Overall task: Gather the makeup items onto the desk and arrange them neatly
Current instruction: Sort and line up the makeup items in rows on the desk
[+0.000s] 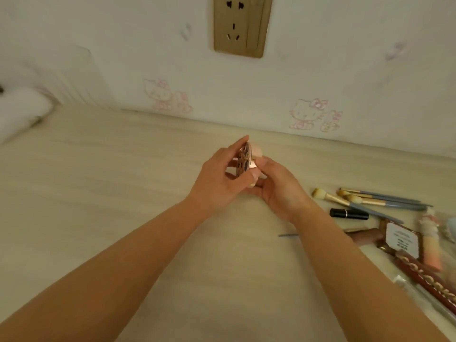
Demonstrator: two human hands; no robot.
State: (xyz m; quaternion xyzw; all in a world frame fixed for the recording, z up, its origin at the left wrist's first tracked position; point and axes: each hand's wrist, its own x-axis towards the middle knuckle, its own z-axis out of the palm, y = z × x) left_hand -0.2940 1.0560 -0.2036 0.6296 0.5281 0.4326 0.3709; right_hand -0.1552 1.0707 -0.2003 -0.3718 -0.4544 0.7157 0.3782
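**Desk editor:** What is held at centre frame?

**Photographer:** A round leopard-print compact, on edge above the bench. The left hand grips its rim, fingers curled round it. The right hand pinches it from the 3 o'clock side, with a pale sponge-like tip showing just behind; what that is, I cannot tell.

**Desk editor:** Which way does it run?

**Photographer:** The disc's long axis runs from 6 to 12 o'clock, its patterned face towards 3 o'clock.

**Desk editor:** How far along is the tidy?

**Photographer:** Roughly midway, by my reading. At 4 o'clock lie makeup brushes, a black lipstick, a labelled palette and a pink tube, gathered but overlapping and skewed. The compact is not yet set down, and the straightening remains.
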